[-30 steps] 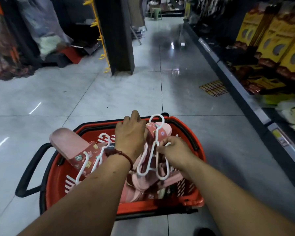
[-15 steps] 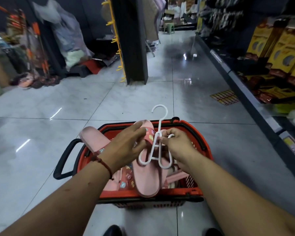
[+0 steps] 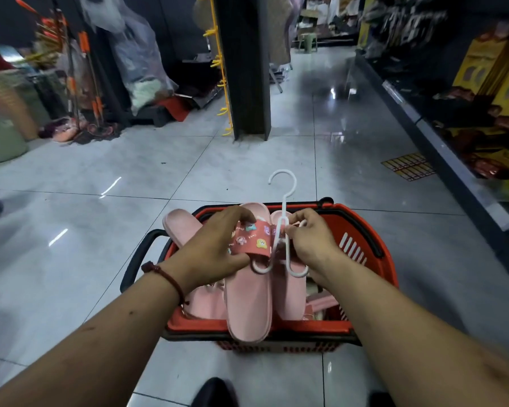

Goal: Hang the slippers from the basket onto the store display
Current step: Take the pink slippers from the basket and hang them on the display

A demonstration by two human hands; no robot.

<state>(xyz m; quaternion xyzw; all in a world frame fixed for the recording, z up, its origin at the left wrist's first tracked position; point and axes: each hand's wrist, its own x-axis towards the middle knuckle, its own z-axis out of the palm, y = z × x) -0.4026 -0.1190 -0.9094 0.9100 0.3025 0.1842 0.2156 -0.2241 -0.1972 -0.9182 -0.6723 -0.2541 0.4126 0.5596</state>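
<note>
Early going: the left hand (image 3: pixel 215 251) grips the pink slipper pair (image 3: pixel 249 304) and the right hand (image 3: pixel 312 245) pinches its white hanger (image 3: pixel 282 201), just above the red basket (image 3: pixel 362 227). More slippers apparently lie inside, and none is hung yet.

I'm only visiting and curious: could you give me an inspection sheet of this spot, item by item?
Surface: glossy grey tiled floor; the red basket stands on it.
Job's things: pink slipper with a cartoon strap, held over the basket beside its twin on a white hanger; other slippers lie in the basket.
Clutter: yellow packs on the floor by the right shelf.
Grips: left hand grips the pink slipper at its strap; right hand pinches the white hanger.
Cables: nothing seen.
Surroundings: dark pillar with yellow hooks ahead; stocked shelves on the right; plastic-wrapped goods at left.
</note>
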